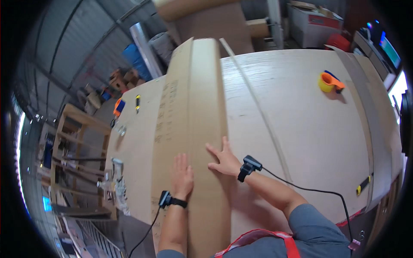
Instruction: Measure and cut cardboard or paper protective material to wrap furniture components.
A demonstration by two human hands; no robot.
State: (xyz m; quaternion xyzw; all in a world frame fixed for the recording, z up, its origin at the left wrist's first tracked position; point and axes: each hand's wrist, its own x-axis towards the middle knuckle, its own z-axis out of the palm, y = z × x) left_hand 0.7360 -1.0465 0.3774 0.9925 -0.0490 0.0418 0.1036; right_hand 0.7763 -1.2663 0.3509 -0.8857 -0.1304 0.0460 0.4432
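Note:
A long brown cardboard box (207,107) lies lengthwise on the light wooden table, running from my body to the far edge. Its left panel carries printed marks. My left hand (183,178) rests flat on this panel, fingers stretched out and together, pointing away from me. On the box's right part lies my right hand (224,159), its fingers spread, the thumb side toward the left hand. Neither hand holds anything. Each wrist wears a black strap with a small device and a cable.
A thin pale strip (258,103) lies right of the box. Farther right are a tape dispenser (329,82), a yellow utility knife (363,185) and flat cardboard sheets (370,103). Left lie another yellow knife (137,104) and an orange-blue dispenser (119,106). A wooden rack (64,142) stands beside the table.

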